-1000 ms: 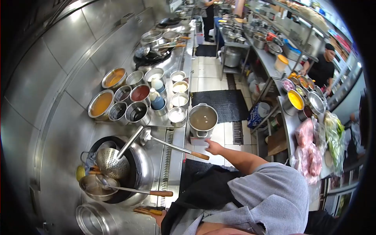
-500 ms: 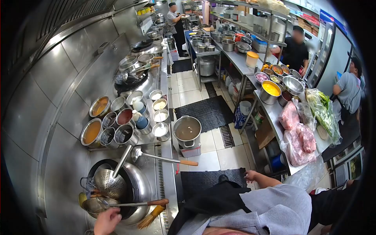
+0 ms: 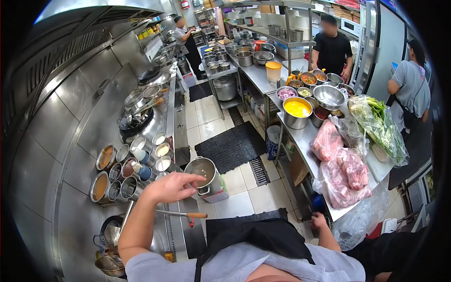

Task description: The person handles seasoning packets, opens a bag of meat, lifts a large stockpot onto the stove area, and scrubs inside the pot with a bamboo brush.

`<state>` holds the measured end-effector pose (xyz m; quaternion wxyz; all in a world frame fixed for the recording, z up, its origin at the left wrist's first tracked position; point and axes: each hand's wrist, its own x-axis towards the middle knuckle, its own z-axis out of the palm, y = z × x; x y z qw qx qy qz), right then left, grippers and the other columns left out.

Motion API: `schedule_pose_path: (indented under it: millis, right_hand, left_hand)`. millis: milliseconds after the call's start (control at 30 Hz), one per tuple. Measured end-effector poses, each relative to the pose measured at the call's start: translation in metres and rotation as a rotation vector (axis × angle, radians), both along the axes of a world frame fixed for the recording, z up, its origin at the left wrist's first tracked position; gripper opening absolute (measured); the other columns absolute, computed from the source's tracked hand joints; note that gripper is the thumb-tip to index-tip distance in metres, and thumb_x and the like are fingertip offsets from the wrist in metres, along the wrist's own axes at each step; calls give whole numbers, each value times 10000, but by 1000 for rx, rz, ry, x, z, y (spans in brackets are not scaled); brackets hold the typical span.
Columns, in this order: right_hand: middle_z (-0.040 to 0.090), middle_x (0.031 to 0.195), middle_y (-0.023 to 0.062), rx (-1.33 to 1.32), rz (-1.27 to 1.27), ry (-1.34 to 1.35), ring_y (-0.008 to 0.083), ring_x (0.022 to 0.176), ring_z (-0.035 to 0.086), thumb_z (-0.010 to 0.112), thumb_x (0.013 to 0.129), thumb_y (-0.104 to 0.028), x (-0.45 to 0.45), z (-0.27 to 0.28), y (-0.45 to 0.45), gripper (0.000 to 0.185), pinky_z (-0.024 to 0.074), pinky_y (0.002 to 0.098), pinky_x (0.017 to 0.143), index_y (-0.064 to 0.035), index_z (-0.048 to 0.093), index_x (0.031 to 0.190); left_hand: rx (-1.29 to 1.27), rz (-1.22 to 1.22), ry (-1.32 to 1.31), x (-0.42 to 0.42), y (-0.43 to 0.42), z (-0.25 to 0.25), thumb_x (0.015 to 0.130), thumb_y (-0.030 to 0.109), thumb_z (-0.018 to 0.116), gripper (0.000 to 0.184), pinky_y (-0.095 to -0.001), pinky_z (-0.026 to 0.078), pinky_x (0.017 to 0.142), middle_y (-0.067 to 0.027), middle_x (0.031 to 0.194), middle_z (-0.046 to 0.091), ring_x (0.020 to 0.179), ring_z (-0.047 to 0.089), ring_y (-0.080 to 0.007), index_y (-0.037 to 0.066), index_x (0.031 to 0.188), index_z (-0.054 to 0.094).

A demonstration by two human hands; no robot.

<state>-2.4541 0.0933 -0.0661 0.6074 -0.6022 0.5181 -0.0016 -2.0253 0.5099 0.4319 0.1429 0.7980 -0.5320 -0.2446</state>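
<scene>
My left hand (image 3: 176, 187) is stretched out above the stove's front edge, fingers apart and slightly bent, holding nothing. It overlaps the near rim of a large steel stockpot (image 3: 202, 165) in view; I cannot tell whether they touch. Below my left forearm, a ladle (image 3: 185, 214) with a wooden handle lies across the stove edge. A perforated strainer (image 3: 112, 236) rests in the wok area, partly cut off by my arm. My right hand (image 3: 319, 220) hangs low beside the prep counter's near corner, fingers curled, with nothing visible in it. Behind it is a blurred blue object (image 3: 318, 202).
Bagged raw meat (image 3: 345, 181), bagged greens (image 3: 376, 124) and a pot of yellow liquid (image 3: 297, 113) crowd the right counter (image 3: 305, 143). Sauce pots (image 3: 99, 187) line the stove. Black mats (image 3: 230, 145) cover the aisle. Three people stand farther back.
My left hand has moved from the wooden-handled strainer by the wok up and right, toward the stockpot. My right hand has moved right, its fingers now curled. The view has turned rightward.
</scene>
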Motion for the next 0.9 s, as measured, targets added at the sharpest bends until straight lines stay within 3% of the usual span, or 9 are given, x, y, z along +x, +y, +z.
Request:
schedule_pose_path:
  millis: [167, 367, 533, 567, 633, 733, 800, 833, 900]
  right_hand:
    - [595, 654, 163, 163, -389, 281, 282, 488, 591, 522, 856, -79, -150, -84, 25, 140, 462, 421, 384, -7, 621, 924]
    - [621, 719, 146, 216, -16, 358, 276, 588, 615, 572, 845, -87, -152, -78, 100, 168, 489, 397, 456, -20, 644, 981]
    - [643, 773, 133, 49, 151, 132, 270, 671, 634, 614, 836, -94, -76, -59, 98, 209, 512, 377, 516, -32, 664, 1029]
    - [636, 758, 137, -191, 300, 30, 250, 596, 617, 590, 844, -67, -72, -98, 92, 240, 499, 361, 481, -28, 648, 1073]
    - [637, 764, 155, 229, -10, 102, 229, 529, 602, 549, 850, -40, -25, -42, 71, 360, 490, 348, 444, -12, 569, 1209]
    - [653, 817, 152, 303, -180, 107, 255, 624, 643, 530, 851, -46, -5, -31, 35, 406, 544, 381, 545, -23, 547, 1256]
    - [634, 785, 142, 278, -237, 135, 238, 579, 621, 527, 849, -36, -1, -26, 19, 414, 531, 375, 503, -24, 526, 1263]
    - [614, 754, 133, 258, -283, 157, 221, 534, 598, 525, 847, -26, 1, -23, 11, 424, 517, 369, 461, -25, 505, 1271]
    - [621, 760, 138, 262, -329, 188, 219, 532, 599, 522, 848, -25, 2, -15, 6, 407, 515, 368, 461, -24, 521, 1255]
  left_hand:
    - [146, -134, 87, 6, -103, -17, 857, 160, 601, 504, -364, 525, 790, -104, 1004, 669, 864, 667, -273, 117, 1350, 509]
    - [298, -216, 140, 11, -171, -29, 848, 135, 560, 583, -370, 531, 799, -91, 1060, 658, 884, 676, -252, 139, 1416, 431]
    - [340, -237, 187, 30, -212, -41, 832, 105, 548, 605, -373, 526, 807, -93, 1067, 658, 886, 666, -271, 139, 1422, 417]
    - [318, -268, 182, 36, -218, -50, 825, 92, 542, 615, -372, 525, 809, -94, 1072, 657, 882, 664, -271, 135, 1424, 410]
    - [334, -282, 211, 46, -231, -62, 820, 81, 537, 620, -372, 523, 813, -95, 1077, 657, 890, 662, -272, 130, 1424, 407]
    - [355, -317, 240, 65, -241, -82, 816, 63, 525, 618, -371, 519, 835, -102, 1089, 659, 942, 658, -277, 113, 1420, 403]
    - [249, -367, 285, 88, -241, -104, 836, 66, 498, 570, -351, 547, 722, -112, 1072, 668, 729, 680, -230, 122, 1399, 426]
    - [339, -311, 315, 95, -244, -103, 819, 75, 517, 617, -370, 518, 861, -107, 1108, 665, 972, 656, -290, 117, 1421, 393]
    - [330, -293, 357, 117, -240, -120, 819, 85, 516, 607, -376, 511, 859, -112, 1109, 667, 981, 648, -297, 115, 1413, 399]
